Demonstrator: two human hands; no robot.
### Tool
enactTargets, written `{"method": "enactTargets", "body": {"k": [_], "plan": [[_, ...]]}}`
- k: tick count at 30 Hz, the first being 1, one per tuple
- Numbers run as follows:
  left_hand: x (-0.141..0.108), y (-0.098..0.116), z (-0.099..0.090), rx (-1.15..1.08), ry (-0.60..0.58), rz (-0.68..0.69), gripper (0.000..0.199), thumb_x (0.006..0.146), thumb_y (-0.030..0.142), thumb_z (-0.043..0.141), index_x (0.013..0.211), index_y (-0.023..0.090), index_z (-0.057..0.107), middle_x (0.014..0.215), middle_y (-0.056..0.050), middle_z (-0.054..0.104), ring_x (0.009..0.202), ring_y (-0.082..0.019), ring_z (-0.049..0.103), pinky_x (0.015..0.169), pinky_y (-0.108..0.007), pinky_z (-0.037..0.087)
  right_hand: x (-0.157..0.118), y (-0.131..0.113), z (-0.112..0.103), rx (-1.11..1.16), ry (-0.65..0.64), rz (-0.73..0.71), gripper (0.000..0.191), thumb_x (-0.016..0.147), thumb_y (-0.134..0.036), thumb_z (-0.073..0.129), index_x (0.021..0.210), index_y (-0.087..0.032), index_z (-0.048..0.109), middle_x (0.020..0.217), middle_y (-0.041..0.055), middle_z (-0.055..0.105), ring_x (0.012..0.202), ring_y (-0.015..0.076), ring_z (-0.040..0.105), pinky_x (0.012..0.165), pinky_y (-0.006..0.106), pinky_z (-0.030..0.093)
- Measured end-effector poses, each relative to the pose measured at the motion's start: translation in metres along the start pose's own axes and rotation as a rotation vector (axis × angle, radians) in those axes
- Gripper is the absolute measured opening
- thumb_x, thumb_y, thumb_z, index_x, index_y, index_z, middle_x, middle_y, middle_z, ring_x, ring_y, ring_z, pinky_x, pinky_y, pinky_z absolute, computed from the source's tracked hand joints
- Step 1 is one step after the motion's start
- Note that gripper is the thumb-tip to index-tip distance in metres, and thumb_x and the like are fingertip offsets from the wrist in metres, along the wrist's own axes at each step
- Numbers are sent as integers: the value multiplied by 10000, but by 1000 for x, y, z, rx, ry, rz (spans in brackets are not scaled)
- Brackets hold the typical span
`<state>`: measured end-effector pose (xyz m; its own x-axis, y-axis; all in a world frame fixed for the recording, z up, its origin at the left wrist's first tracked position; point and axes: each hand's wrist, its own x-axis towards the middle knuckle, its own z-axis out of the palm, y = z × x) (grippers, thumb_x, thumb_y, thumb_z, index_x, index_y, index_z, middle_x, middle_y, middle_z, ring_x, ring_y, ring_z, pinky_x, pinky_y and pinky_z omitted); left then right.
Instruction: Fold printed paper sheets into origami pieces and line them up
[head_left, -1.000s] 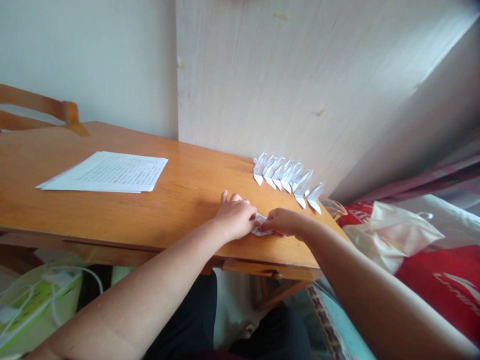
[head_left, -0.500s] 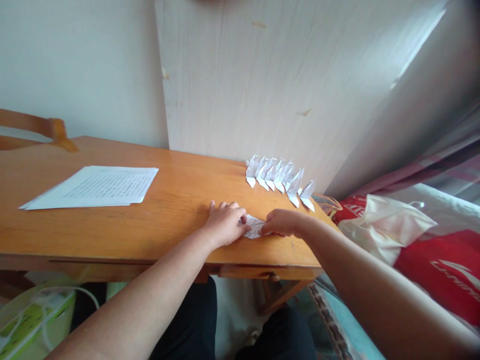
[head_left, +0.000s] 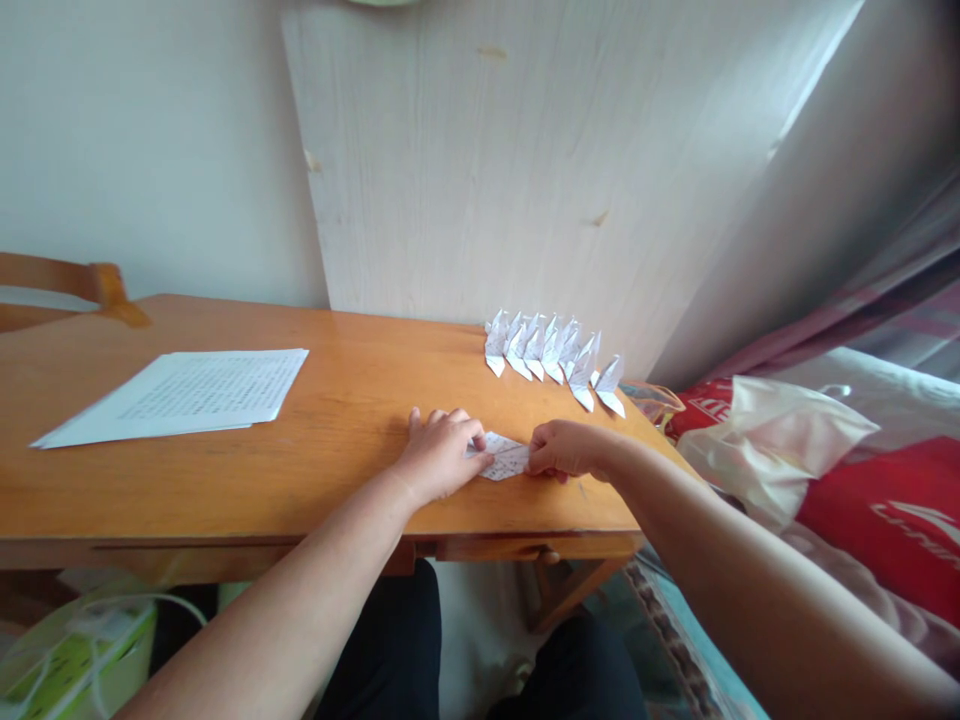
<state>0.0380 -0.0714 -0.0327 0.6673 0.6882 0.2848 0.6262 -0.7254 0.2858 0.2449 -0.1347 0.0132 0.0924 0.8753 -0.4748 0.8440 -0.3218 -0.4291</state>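
Here we are at the near edge of the desk (head_left: 360, 390), toward its right end, and all the action is on one small piece of folded paper (head_left: 506, 457) lying low on the wood. The left hand (head_left: 442, 452) has thumb and forefinger closed on its left end, the other fingers spread loosely; the right hand (head_left: 566, 448) is curled up tight, pinching the right end. Looks like folding work, with the piece partway shaped, I'd judge: flat and pointed, printed marks showing. From this hold, the next move calls for steady, matched fingertips, so the layers don't slip and the creases stay true. Whether a crease is being pressed right now, I cannot tell.

Now the count! One piece between the hands. Up by the far edge, near the far right corner, stands a bunched row of folded paper figures (head_left: 553, 355), wing-like points up: I make it seven, though they overlap and one more could hide behind. Over on the left side, one stack of printed sheets (head_left: 202, 390) lies flat, well apart from the hands; how many sheets, I can't tell. And off past the right edge, one white bag (head_left: 772, 430) against red bags (head_left: 892, 520).
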Motion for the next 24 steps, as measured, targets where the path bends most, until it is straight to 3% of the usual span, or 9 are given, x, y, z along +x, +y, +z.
{"method": "enactTargets", "body": {"k": [9,15,19,24], "plan": [[2,-3,4,-24,19,12,160,846,437,633,870,282,667,1014,-11,666,1026,-275,571,1020,-527,273,-4,16,8,263,114,-30,123,622,-99,583,702,-192,574,508,-36,520,462,120,477,429,229,294],[0,-5,4,-58,21,2,136,820,413,659,859,282,670,1010,-4,683,1039,-284,575,1046,-582,225,-14,32,11,500,208,-108,32,701,-202,528,684,-206,501,509,-28,496,454,109,449,419,226,272],[1,-5,5,-80,27,7,127,813,394,654,876,284,664,1029,-6,696,1068,-288,569,1064,-604,196,-15,41,19,576,367,-138,79,738,-291,520,766,-221,498,552,-35,502,485,120,471,433,229,284],[3,-5,6,-136,66,-49,119,829,326,602,932,274,633,1002,4,719,1005,-253,599,1060,-557,239,-8,49,29,521,665,-147,114,759,-329,525,802,-224,525,612,-33,521,579,149,506,534,262,354]]}}
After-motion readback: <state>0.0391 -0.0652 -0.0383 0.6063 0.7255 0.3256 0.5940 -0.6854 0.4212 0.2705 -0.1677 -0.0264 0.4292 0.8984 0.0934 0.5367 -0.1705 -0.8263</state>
